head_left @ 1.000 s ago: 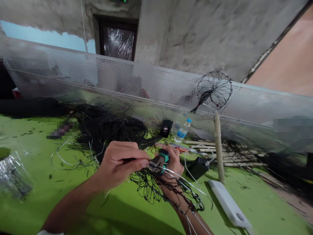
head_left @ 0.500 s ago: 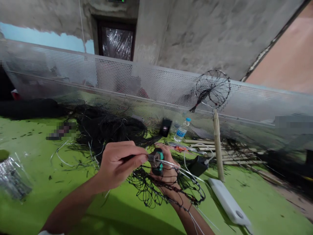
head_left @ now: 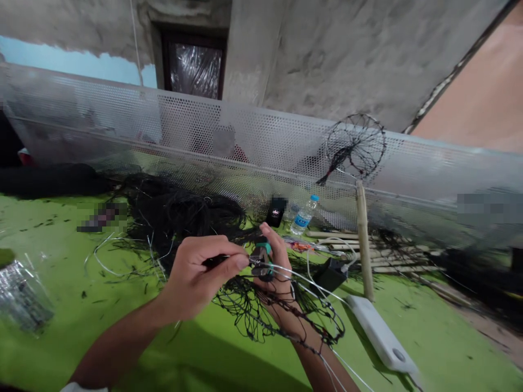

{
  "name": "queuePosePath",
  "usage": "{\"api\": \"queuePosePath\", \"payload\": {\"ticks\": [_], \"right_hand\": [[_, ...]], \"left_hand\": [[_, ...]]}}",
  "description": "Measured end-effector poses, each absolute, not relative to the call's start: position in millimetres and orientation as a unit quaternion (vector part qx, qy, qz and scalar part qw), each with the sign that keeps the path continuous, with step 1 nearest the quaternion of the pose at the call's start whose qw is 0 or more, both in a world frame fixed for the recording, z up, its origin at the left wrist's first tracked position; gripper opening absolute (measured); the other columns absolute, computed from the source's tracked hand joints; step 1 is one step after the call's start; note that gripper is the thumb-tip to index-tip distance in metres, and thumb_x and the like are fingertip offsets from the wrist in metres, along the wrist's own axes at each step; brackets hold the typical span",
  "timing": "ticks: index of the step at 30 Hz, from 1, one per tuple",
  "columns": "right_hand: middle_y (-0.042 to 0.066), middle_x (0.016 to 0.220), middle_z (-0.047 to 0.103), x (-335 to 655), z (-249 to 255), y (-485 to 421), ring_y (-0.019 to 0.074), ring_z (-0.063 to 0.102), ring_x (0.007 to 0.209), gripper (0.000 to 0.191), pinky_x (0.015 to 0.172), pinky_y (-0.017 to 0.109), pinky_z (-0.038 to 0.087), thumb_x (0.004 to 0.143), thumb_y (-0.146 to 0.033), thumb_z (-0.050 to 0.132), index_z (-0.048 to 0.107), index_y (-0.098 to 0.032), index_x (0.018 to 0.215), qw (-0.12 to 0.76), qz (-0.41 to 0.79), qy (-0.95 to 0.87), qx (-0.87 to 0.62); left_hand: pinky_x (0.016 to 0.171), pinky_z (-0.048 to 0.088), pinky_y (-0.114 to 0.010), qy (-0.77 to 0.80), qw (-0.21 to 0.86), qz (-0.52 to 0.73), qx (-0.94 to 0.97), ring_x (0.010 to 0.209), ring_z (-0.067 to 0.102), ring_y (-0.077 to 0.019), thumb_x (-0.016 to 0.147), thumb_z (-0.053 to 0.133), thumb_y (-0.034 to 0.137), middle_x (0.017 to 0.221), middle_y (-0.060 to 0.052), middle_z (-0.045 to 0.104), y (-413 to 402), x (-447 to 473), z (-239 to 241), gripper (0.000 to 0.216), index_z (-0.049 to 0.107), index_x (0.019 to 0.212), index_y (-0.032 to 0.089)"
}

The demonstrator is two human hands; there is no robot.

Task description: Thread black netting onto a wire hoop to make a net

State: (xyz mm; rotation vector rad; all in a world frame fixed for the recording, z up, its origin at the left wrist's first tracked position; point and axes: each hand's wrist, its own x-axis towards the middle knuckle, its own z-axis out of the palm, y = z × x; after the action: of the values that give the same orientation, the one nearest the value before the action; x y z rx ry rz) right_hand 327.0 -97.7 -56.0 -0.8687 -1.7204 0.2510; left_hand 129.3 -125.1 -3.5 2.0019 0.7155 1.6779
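My left hand (head_left: 196, 277) is closed in a pinch on the end of a thin silver wire (head_left: 302, 280), just above the green table. My right hand (head_left: 278, 269) is wrapped round teal-handled pliers (head_left: 262, 258), whose jaws meet the wire at my left fingertips. A piece of black netting (head_left: 261, 310) on a wire frame hangs below both hands and drapes over my right wrist. Loose wire ends trail down past my right forearm.
A heap of black netting (head_left: 180, 215) lies behind the hands on the green table (head_left: 61, 305). A perforated metal screen (head_left: 245, 141) runs across the back. A water bottle (head_left: 304, 216), a bamboo stick with a round net (head_left: 362, 239), a white power strip (head_left: 378, 335) and a plastic bag (head_left: 20, 299) lie around.
My right hand has turned the pliers and lifted a little, closing in on my left fingertips. The netting has shifted with it. My left hand has held its pinch.
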Motion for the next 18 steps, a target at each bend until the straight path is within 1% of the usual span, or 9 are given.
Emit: {"api": "queuePosePath", "payload": {"ticks": [3,5,8,11,14,18], "right_hand": [[0.006,0.147,0.059,323.7,-58.8,-90.8,0.0290,0.061,0.130,0.045,0.104,0.047,0.056,0.098,-0.030,0.065,0.060,-0.035,0.143,0.562,0.111,-0.734,-0.364],[0.005,0.148,0.058,323.1,-63.2,-86.9,0.0293,0.059,0.134,0.054,0.105,0.046,0.056,0.097,-0.024,0.062,0.055,-0.038,0.148,0.560,0.114,-0.737,-0.361],[0.007,0.148,0.056,323.9,-71.9,-83.0,0.0291,0.057,0.136,0.063,0.106,0.046,0.056,0.094,-0.020,0.059,0.048,-0.036,0.154,0.552,0.107,-0.750,-0.349],[0.008,0.145,0.054,325.5,-79.0,-79.7,0.0279,0.059,0.131,0.070,0.103,0.043,0.057,0.091,-0.020,0.061,0.043,-0.036,0.157,0.548,0.071,-0.762,-0.336],[0.008,0.143,0.055,325.3,-81.8,-77.4,0.0272,0.059,0.128,0.073,0.101,0.042,0.057,0.090,-0.020,0.063,0.040,-0.036,0.158,0.543,0.049,-0.765,-0.342],[0.008,0.139,0.056,322.3,-83.2,-78.6,0.0248,0.060,0.124,0.073,0.102,0.041,0.054,0.090,-0.011,0.055,0.041,-0.035,0.157,0.560,0.024,-0.745,-0.361]], "left_hand": [[0.049,0.031,-0.021,0.259,0.202,0.610,0.721,0.054,0.043,-0.0045,0.095,0.070,0.017,0.061,0.006,0.055,-126.9,129.8,-4.0,0.011,0.076,0.086,0.020],[0.050,0.032,-0.021,0.259,0.178,0.620,0.719,0.054,0.044,-0.0044,0.095,0.069,0.016,0.063,0.006,0.057,-127.4,130.1,-4.8,0.010,0.076,0.089,0.020],[0.051,0.033,-0.020,0.259,0.154,0.629,0.717,0.055,0.046,-0.0042,0.095,0.068,0.014,0.065,0.006,0.059,-127.9,130.2,-6.0,0.010,0.075,0.091,0.020],[0.050,0.032,-0.021,0.259,0.141,0.625,0.723,0.055,0.045,-0.0047,0.095,0.069,0.015,0.063,0.006,0.057,-129.2,130.3,-6.9,0.009,0.074,0.089,0.020],[0.050,0.033,-0.021,0.250,0.124,0.630,0.724,0.054,0.046,-0.0053,0.094,0.070,0.016,0.063,0.005,0.057,-130.3,131.2,-7.6,0.006,0.074,0.090,0.019],[0.050,0.035,-0.021,0.250,0.110,0.639,0.719,0.055,0.047,-0.0053,0.093,0.070,0.013,0.065,0.004,0.060,-129.0,133.3,-8.5,0.007,0.075,0.093,0.018]]}}
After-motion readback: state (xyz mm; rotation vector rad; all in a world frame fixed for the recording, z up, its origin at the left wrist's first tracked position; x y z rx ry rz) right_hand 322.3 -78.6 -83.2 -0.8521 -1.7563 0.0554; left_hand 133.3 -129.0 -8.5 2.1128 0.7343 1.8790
